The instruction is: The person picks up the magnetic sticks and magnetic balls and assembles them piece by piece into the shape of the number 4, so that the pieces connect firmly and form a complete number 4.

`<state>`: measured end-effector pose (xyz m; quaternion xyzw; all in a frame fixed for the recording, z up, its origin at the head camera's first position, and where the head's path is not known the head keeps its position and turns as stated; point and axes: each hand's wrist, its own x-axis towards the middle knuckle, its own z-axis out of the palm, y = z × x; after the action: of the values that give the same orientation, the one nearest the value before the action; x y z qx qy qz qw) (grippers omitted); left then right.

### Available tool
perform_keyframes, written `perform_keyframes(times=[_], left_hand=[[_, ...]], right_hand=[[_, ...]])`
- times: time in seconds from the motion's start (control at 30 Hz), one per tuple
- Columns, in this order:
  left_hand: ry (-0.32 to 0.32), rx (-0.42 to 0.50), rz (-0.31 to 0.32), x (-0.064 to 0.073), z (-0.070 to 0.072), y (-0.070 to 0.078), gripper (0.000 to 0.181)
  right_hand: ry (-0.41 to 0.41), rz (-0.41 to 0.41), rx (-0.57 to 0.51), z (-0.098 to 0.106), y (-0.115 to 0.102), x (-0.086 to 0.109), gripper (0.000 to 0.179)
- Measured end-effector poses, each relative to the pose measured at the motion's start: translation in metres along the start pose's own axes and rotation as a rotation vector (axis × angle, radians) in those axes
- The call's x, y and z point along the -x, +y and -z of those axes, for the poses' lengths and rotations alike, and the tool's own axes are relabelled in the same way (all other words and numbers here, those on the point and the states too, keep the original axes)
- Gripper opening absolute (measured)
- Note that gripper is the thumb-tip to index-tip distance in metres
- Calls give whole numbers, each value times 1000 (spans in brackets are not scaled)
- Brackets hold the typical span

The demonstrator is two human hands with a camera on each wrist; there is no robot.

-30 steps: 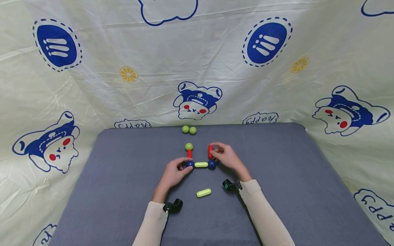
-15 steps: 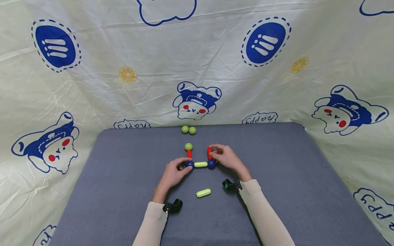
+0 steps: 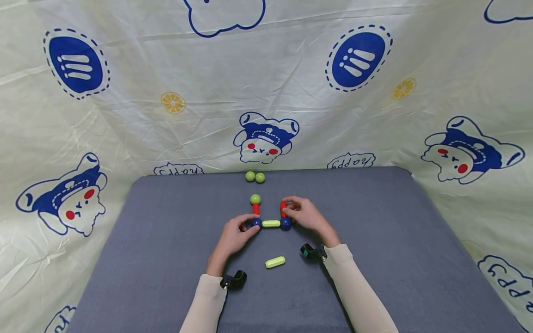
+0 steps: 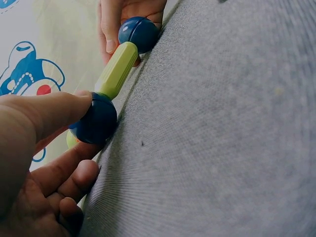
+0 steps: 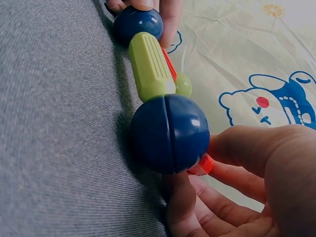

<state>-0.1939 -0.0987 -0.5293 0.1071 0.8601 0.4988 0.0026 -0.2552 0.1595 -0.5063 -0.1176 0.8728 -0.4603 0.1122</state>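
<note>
My left hand [image 3: 234,235] pinches the left blue ball [image 3: 257,224] between thumb and fingers, as the left wrist view also shows. A lime ribbed rod [image 3: 271,224] joins that ball to the right blue ball [image 3: 285,224]. From the left ball a red rod [image 3: 256,210] points away from me, with a green ball [image 3: 255,199] at its far end. My right hand [image 3: 307,215] pinches a second red rod [image 3: 283,208] at the far side of the right ball. In the right wrist view, the ball [image 5: 170,133] hides most of this rod, and its contact is hard to see.
A loose lime rod [image 3: 275,262] lies nearer me between the forearms. Two green balls [image 3: 250,176] sit side by side at the far edge of the grey table [image 3: 175,203]. A patterned white sheet [image 3: 291,60] hangs behind and at both sides.
My right hand has brought its red rod slightly nearer to me, down against the right blue ball, and the rod's tilt has shifted a little. My left hand keeps its hold.
</note>
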Motion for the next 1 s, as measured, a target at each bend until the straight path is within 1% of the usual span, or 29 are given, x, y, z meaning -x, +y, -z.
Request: perform_keyframes(times=[0.47, 0.63, 0.77, 1.0], left_hand=[[10, 4, 0, 1, 0, 1, 28], [12, -3, -8, 2, -1, 0, 27], [4, 2, -4, 1, 0, 2, 28], [-7, 1, -14, 1, 0, 1, 29]], right_hand=[[-17, 11, 14, 3, 0, -1, 42], [-43, 13, 36, 7, -3, -2, 44], [-74, 11, 86, 16, -12, -7, 49], [-130, 45, 248, 31, -32, -29, 54]])
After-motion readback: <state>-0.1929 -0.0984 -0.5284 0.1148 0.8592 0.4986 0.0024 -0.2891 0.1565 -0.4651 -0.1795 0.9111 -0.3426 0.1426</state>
